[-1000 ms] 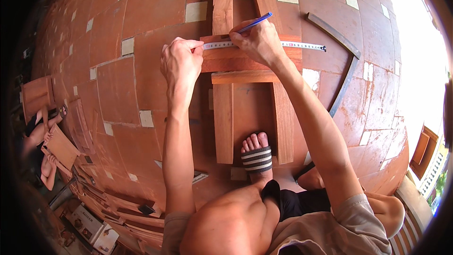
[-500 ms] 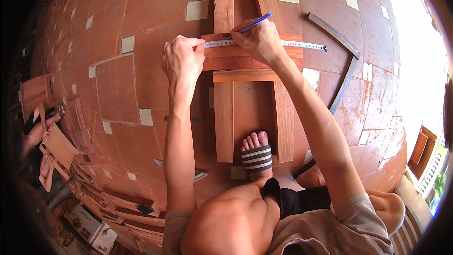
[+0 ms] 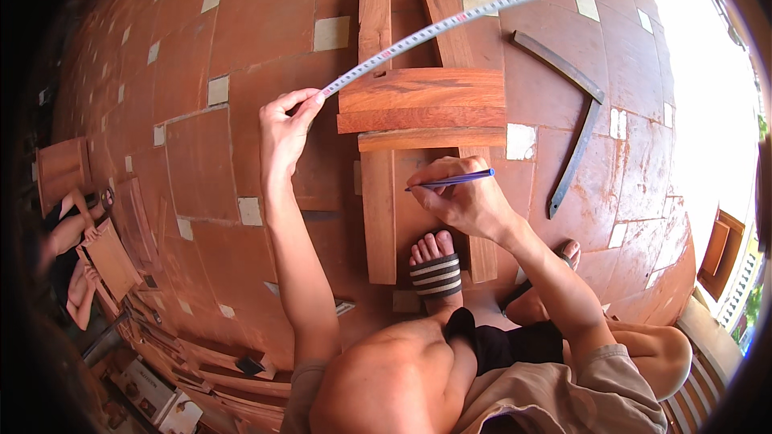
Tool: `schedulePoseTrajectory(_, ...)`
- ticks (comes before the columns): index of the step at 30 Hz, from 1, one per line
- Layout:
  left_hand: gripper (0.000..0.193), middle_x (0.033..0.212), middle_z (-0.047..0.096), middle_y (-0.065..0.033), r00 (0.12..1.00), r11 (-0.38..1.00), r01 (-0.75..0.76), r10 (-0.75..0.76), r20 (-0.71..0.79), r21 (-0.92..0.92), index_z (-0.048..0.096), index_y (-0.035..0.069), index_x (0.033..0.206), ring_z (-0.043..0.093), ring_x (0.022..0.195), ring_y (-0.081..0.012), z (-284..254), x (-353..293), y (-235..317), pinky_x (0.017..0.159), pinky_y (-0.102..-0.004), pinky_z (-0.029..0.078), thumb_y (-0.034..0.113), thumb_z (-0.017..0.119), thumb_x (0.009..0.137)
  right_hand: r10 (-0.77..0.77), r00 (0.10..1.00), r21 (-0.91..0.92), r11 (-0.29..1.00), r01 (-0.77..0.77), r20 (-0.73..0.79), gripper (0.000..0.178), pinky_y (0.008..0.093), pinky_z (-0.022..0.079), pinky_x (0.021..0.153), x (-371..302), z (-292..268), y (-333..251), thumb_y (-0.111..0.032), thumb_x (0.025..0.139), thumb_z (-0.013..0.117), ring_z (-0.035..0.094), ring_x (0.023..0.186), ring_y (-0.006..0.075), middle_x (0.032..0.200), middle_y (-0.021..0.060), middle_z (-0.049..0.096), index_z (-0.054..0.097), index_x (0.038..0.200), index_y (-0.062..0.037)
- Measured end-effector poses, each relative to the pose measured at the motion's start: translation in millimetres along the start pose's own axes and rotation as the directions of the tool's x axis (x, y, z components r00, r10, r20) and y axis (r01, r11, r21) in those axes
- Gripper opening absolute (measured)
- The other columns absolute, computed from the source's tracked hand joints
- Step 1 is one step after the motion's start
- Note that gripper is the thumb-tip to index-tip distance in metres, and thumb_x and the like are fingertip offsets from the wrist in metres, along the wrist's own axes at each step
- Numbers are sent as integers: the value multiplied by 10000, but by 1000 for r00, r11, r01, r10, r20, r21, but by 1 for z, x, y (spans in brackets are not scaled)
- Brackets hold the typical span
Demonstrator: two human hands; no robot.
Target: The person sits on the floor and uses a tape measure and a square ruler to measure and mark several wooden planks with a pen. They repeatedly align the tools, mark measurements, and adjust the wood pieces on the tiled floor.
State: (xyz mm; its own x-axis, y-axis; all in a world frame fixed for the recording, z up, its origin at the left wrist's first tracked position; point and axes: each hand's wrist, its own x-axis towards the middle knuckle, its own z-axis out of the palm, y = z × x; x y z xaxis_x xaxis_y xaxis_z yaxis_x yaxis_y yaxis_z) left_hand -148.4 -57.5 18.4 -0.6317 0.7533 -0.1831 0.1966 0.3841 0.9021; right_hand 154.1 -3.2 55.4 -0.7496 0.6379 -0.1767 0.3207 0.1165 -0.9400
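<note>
My left hand [image 3: 288, 124] pinches a white tape measure [image 3: 418, 35] by one part of its blade, which slants up and to the right above the wood. The tape's black-tipped end hangs free beyond the boards. My right hand [image 3: 466, 202] grips a blue pen [image 3: 454, 180], its tip pointing left, just below the crosswise pieces. A reddish wooden block [image 3: 422, 90] lies across two long beams, with a thin wooden strip [image 3: 430, 139] along its near side. The left beam [image 3: 378, 217] and the right beam [image 3: 481, 257] run away from me on the floor.
A metal carpenter's square [image 3: 593, 104] lies on the tiled floor [image 3: 265, 56] to the right. My sandaled foot [image 3: 435, 269] stands between the beams. At the far left another person's hands [image 3: 90, 253] hold a wooden board [image 3: 112, 265]. Wooden pieces [image 3: 209, 362] are piled at lower left.
My left hand has lifted the tape off the block and tilted it upward. The right hand with the pen has drawn back toward me, away from the block.
</note>
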Motion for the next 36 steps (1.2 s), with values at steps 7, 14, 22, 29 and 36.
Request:
schedulePoseTrajectory(7, 286, 713, 541, 94, 918, 956, 191, -254, -303, -220, 796, 78, 1121, 426, 554, -1, -39, -22, -37, 490, -181, 383, 278, 843, 922, -18, 1000, -23, 1000, 17, -19, 159, 373, 592, 745, -23, -8, 14, -79, 905, 729, 750, 791, 286, 879, 166, 763, 778, 1044, -19)
schedulePoseTrajectory(14, 299, 797, 708, -39, 898, 971, 212, -239, -370, -112, 793, 21, 1128, 612, 643, -125, -59, -26, -123, 547, -273, 486, 207, 843, 899, -9, 876, -120, 991, -56, -482, 210, 361, 584, 825, 4, -61, 37, -118, 1024, 614, 775, 892, 272, 939, 168, 785, 720, 1163, -2)
schedulePoseTrajectory(22, 449, 1244, 734, -85, 961, 827, 117, 45, -273, 550, 766, 42, 1232, 637, 1233, -225, -24, -17, -68, 1081, -403, 464, 409, 757, 974, 77, 803, -123, 975, -185, -591, 557, 393, 570, 885, 59, -113, 101, -478, 967, 735, 756, 980, 261, 1055, 189, 784, 733, 1180, 36)
schedulePoseTrajectory(29, 513, 1162, 759, -51, 974, 984, 154, -134, 183, -95, 775, 16, 1183, 657, 1084, -143, 27, 25, -10, 1080, -363, 435, 488, 722, 989, 353, 850, 271, 927, -260, -391, 545, 342, 541, 852, 82, -115, 110, -464, 952, 760, 663, 875, 161, 938, 79, 735, 750, 1171, 35)
schedulePoseTrajectory(36, 656, 993, 745, -49, 911, 939, 337, -342, 229, 61, 744, 126, 1257, 659, 980, -176, 31, 47, -1, 973, -431, 432, 679, 702, 907, 430, 827, 317, 891, -325, -363, 510, 318, 546, 737, 101, -122, 111, -473, 944, 766, 648, 736, 140, 893, 72, 724, 773, 1072, 21)
